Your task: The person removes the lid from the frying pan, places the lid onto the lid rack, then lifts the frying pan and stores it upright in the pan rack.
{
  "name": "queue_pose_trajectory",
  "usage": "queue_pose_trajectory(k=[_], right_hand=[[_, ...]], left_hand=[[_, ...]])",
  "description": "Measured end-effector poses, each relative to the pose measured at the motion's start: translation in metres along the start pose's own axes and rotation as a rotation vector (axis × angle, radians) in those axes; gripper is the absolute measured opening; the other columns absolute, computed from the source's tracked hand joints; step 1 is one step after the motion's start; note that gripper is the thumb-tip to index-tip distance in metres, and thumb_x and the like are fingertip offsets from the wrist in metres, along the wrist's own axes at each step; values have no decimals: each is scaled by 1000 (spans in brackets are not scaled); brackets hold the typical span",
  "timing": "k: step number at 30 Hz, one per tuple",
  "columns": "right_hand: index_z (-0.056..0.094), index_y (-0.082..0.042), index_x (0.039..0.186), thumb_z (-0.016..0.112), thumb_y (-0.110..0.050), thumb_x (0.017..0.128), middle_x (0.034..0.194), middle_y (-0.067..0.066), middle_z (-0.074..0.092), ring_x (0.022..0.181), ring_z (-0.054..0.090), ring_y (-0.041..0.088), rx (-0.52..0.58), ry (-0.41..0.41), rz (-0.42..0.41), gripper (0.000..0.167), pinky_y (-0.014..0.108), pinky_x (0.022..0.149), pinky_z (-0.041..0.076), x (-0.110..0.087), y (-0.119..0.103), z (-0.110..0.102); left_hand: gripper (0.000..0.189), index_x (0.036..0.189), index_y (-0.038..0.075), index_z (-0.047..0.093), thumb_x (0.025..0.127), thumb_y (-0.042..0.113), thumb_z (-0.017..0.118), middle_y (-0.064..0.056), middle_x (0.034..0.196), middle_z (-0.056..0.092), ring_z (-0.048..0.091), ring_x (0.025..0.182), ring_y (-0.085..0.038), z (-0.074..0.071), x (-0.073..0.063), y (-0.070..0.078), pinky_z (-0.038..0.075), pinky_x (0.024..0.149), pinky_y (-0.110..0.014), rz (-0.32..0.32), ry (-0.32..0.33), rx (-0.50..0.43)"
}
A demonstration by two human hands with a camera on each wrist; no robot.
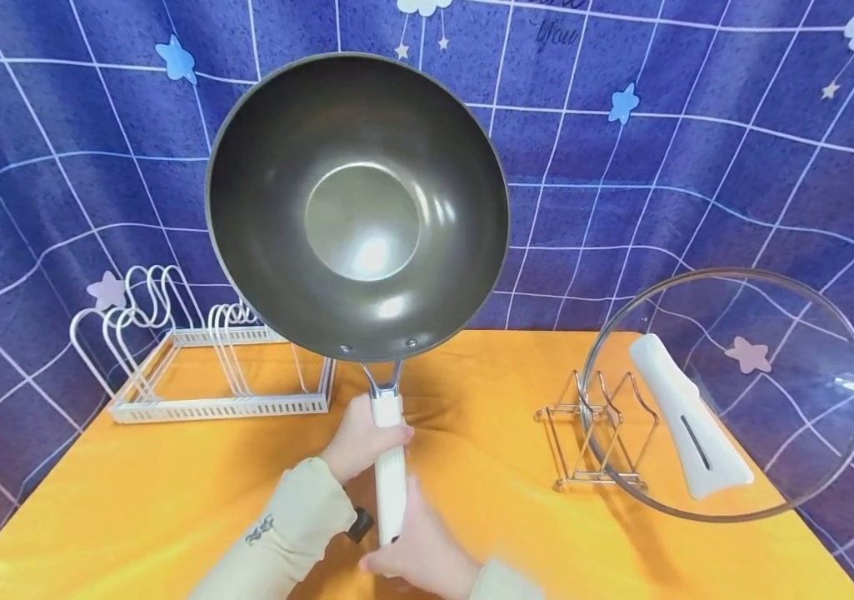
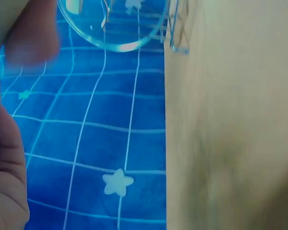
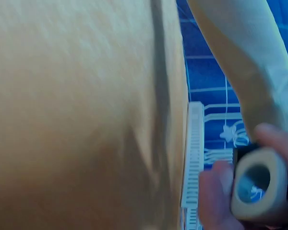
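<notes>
A dark-coated wok (image 1: 269, 192) is held up off the table, its inside facing me and its white handle (image 1: 392, 492) pointing down. My left hand (image 1: 359, 440) grips the handle just below the metal bracket, thumb laid across the front. At the handle's lower end is my right hand (image 1: 427, 537), blurred, with fingers along one side and the thumb below; whether it touches is unclear. The right wrist view looks onto the handle's hollow end (image 3: 278, 191), with fingers at its sides. Only part of the left hand (image 2: 7, 177) shows in the left wrist view.
A white wire rack (image 1: 220, 408) stands on the orange-covered table (image 1: 486, 417) at the left. On the right, a glass lid (image 1: 794, 400) with a white handle stands tilted in a small metal rack (image 1: 599, 477). Blue patterned cloth (image 1: 569, 217) hangs behind the table.
</notes>
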State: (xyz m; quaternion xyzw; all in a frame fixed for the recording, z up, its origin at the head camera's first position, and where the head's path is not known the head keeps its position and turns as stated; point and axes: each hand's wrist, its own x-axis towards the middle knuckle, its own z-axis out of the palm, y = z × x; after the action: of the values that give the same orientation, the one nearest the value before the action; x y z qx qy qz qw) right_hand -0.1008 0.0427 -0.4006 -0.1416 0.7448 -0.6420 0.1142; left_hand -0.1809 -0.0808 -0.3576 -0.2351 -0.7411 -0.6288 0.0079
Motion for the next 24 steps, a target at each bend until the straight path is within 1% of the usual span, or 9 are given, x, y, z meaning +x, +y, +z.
queue_pose_trajectory(k=[2,4,7,10,12,14,18,21,24], right_hand=[[31,-1,125,69,7,64,83,10,51,55,53,13,14,28,27,72,27,45,49,-3,0,5],[30,-3,126,63,11,63,78,11,51,48,53,14,53,38,33,73,27,40,47,-3,1,8],[32,-5,124,57,15,60,70,10,53,41,51,15,123,34,21,71,26,33,43,-1,4,10],[33,-6,119,55,16,59,64,6,52,40,47,12,173,-17,2,67,22,33,39,3,9,11],[32,-6,118,55,16,59,65,5,51,41,47,11,202,-48,-9,67,20,36,38,6,13,11],[31,-6,121,54,16,60,67,5,51,43,47,10,220,-75,-10,68,19,37,37,11,17,11],[27,-7,128,55,15,63,71,8,52,46,51,11,224,-110,-9,74,18,37,35,22,21,6],[25,-7,132,57,15,62,73,9,52,47,52,11,230,-133,-11,80,19,37,35,30,21,3],[24,-8,136,58,14,62,70,8,53,48,53,11,238,-151,-7,84,18,37,35,35,20,1]], left_hand=[[15,84,-6,51,74,-5,63,-9,69,58,61,57,-21,-5,7,6,52,56,-34,-48,-6,31],[16,84,-5,51,74,-6,63,-8,69,58,61,57,-19,-6,10,9,52,55,-34,-104,4,48],[19,87,-5,52,73,-6,66,-10,73,58,59,59,-19,-5,9,9,51,56,-34,-143,83,71],[21,87,-4,54,72,-5,68,-9,74,58,57,61,-19,-7,4,10,50,58,-33,-173,138,92],[21,87,-4,54,71,-5,69,-9,74,58,56,62,-19,-10,2,8,49,60,-33,-173,150,106],[21,86,-4,54,71,-4,69,-8,73,58,55,63,-19,-12,3,7,48,61,-33,-160,142,131],[22,88,-4,54,72,-1,69,-9,75,57,54,65,-19,-17,9,6,47,62,-33,-129,116,191],[24,91,-5,54,73,0,69,-10,78,57,54,68,-20,-19,15,7,47,63,-33,-134,123,237],[25,92,-6,55,73,1,70,-12,79,58,55,69,-22,-21,20,7,48,64,-34,-153,133,267]])
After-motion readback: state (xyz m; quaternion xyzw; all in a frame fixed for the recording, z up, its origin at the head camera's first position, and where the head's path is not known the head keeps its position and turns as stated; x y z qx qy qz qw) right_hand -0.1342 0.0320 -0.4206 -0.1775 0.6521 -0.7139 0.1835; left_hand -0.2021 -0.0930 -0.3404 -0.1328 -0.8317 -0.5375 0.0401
